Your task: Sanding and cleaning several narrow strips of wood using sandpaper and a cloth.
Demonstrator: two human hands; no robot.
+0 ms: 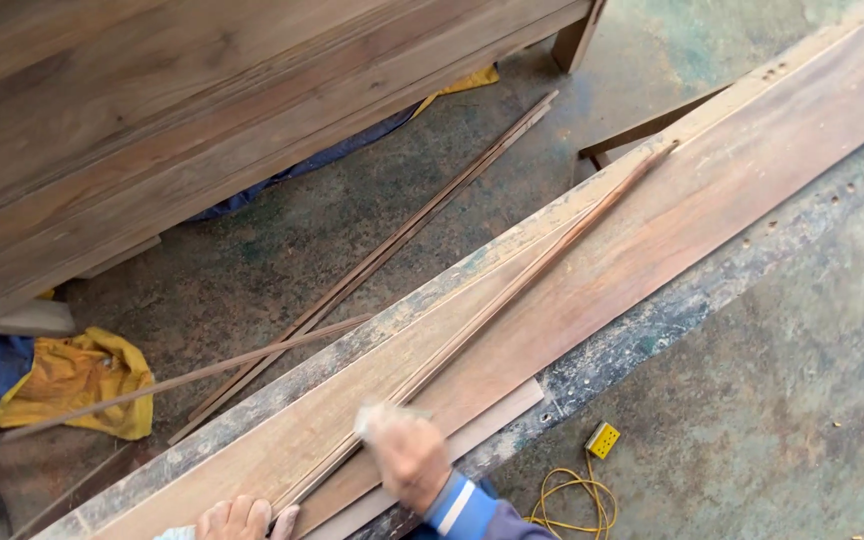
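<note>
A long brown wooden plank (672, 200) runs diagonally from lower left to upper right. A thin wooden strip (512, 280) lies along the plank. My right hand (407, 455), blurred, presses a small pale pad (377, 415) against the strip near its lower end. My left hand (242, 518) rests flat on the plank at the bottom edge, fingertips touching the strip's end. A blue sleeve with a white band covers my right wrist.
Several thin strips (392, 245) lie on the concrete floor left of the plank. A big wooden cabinet (152, 120) stands at upper left. A yellow cloth (77, 380) lies at left. A yellow plug (602, 440) with coiled cord sits at bottom right.
</note>
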